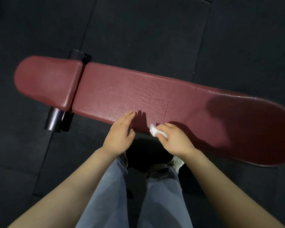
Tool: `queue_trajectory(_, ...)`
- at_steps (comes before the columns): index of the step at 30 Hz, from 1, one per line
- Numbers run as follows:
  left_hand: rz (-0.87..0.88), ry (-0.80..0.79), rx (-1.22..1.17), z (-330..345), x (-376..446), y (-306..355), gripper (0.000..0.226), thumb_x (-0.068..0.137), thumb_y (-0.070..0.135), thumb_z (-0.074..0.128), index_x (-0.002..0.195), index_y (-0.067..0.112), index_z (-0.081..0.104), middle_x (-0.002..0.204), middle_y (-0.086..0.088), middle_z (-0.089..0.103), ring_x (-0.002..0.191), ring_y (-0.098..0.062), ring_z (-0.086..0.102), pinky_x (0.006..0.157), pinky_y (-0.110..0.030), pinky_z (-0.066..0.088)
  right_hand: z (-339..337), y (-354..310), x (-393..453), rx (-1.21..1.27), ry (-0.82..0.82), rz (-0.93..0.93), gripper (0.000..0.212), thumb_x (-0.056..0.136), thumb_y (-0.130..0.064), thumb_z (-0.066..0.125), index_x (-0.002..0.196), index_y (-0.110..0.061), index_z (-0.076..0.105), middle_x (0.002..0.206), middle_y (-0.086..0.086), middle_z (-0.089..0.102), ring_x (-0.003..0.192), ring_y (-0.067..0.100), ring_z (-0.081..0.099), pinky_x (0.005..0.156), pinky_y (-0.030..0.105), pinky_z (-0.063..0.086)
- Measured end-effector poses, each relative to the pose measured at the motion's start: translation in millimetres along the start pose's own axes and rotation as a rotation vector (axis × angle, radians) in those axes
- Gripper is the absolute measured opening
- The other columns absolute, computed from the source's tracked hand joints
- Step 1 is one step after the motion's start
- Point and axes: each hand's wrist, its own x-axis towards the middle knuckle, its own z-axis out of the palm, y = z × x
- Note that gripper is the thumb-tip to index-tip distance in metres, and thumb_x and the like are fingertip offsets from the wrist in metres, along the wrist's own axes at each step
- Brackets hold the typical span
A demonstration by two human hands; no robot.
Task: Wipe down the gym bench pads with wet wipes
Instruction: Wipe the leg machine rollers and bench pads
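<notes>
A dark red gym bench lies across the view, with a long back pad (163,94) and a shorter seat pad (46,79) at its left end. My right hand (176,139) grips a crumpled white wet wipe (154,131) at the near edge of the long pad. My left hand (120,134) is beside it, fingers straight, with its fingertips over the same near edge of the pad. The middle of the long pad has a cracked, worn surface.
Black rubber floor mats (155,30) surround the bench. Black frame tubes stick out under the gap between the pads, near side (55,120) and far side (77,54). My legs in blue jeans (115,195) stand close to the bench's near edge.
</notes>
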Motion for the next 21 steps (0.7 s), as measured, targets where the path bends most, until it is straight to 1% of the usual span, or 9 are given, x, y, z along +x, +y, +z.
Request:
queue_trajectory(3, 0.02, -0.081, 0.008, -26, 10, -5, 0.064, 0.094, 0.01, 0.053, 0.154, 0.02, 0.033, 0.161, 0.003, 0.028, 0.149, -0.01, 0.019, 0.115, -0.016, 0.011, -2, -14, 5, 0.328, 0.158, 0.248, 0.016, 0.091, -0.021, 0.056, 0.104, -0.025, 0.065, 0.094, -0.01, 0.061, 0.081, 0.006, 0.054, 0.068, 0.02, 0.038)
queue_trajectory(5, -0.006, -0.134, -0.034, -43, 17, -8, 0.063, 0.094, 0.01, 0.057, 0.152, 0.021, 0.035, 0.159, 0.002, 0.032, 0.148, -0.012, 0.025, 0.12, -0.024, 0.018, -1, -24, 9, 0.562, 0.209, 0.399, 0.017, 0.088, -0.021, 0.057, 0.099, -0.033, 0.064, 0.09, -0.011, 0.064, 0.078, 0.003, 0.058, 0.065, 0.018, 0.043)
queue_trajectory(7, -0.04, -0.17, -0.087, -55, 23, -6, 0.06, 0.095, 0.014, 0.059, 0.15, 0.024, 0.038, 0.153, 0.008, 0.037, 0.142, -0.008, 0.033, 0.118, -0.03, 0.028, 1, -33, 11, 0.777, 0.261, 0.472, 0.024, 0.086, -0.017, 0.061, 0.103, -0.034, 0.063, 0.093, -0.012, 0.065, 0.085, 0.005, 0.061, 0.07, 0.02, 0.047)
queue_trajectory(10, -0.055, -0.181, -0.198, -63, 29, 9, 0.044, 0.097, 0.018, 0.059, 0.139, 0.031, 0.05, 0.137, 0.022, 0.046, 0.128, 0.005, 0.04, 0.105, -0.013, 0.029, 3, -48, 10, 1.065, 0.288, 0.524, 0.033, 0.084, -0.007, 0.066, 0.109, -0.028, 0.061, 0.101, -0.005, 0.065, 0.084, 0.002, 0.065, 0.068, 0.013, 0.049)
queue_trajectory(13, -0.14, -0.208, -0.507, -55, 32, 35, 0.028, 0.099, 0.012, 0.057, 0.123, 0.026, 0.058, 0.123, 0.014, 0.062, 0.114, 0.005, 0.057, 0.093, -0.007, 0.041, 2, -59, 7, 1.294, 0.231, 0.566, 0.028, 0.082, -0.008, 0.066, 0.105, -0.023, 0.064, 0.104, 0.01, 0.066, 0.086, 0.02, 0.069, 0.074, 0.033, 0.056)
queue_trajectory(15, -0.187, -0.226, -0.603, -46, 34, 48, 0.03, 0.1, 0.012, 0.056, 0.128, 0.021, 0.055, 0.124, 0.008, 0.062, 0.114, 0.002, 0.059, 0.091, -0.011, 0.047, -2, -63, 7, 1.423, 0.219, 0.57, 0.021, 0.085, -0.003, 0.064, 0.098, -0.019, 0.068, 0.1, 0.011, 0.069, 0.087, 0.027, 0.068, 0.077, 0.041, 0.053)
queue_trajectory(17, -0.253, -0.276, -0.645, -40, 36, 55, 0.039, 0.1, 0.017, 0.056, 0.139, 0.021, 0.048, 0.133, 0.002, 0.059, 0.121, -0.009, 0.058, 0.099, -0.023, 0.049, -7, -63, 7, 1.541, 0.19, 0.568, 0.019, 0.088, -0.002, 0.062, 0.09, -0.018, 0.072, 0.097, 0.013, 0.072, 0.089, 0.029, 0.068, 0.081, 0.043, 0.051)
queue_trajectory(18, -0.299, -0.302, -0.684, -39, 37, 56, 0.043, 0.1, 0.019, 0.057, 0.141, 0.022, 0.045, 0.135, 0.001, 0.059, 0.12, -0.013, 0.059, 0.098, -0.028, 0.051, -9, -61, 6, 1.571, 0.17, 0.554, 0.017, 0.088, -0.004, 0.063, 0.089, -0.018, 0.073, 0.098, 0.013, 0.073, 0.091, 0.029, 0.069, 0.083, 0.043, 0.051)
queue_trajectory(21, -0.445, -0.368, -0.908, -35, 41, 56, 0.038, 0.1, 0.023, 0.056, 0.138, 0.024, 0.049, 0.125, -0.005, 0.066, 0.104, -0.018, 0.068, 0.083, -0.027, 0.056, -12, -51, 4, 1.536, 0.135, 0.548, 0.014, 0.091, -0.01, 0.062, 0.099, -0.018, 0.071, 0.103, 0.012, 0.073, 0.096, 0.03, 0.07, 0.084, 0.043, 0.053)
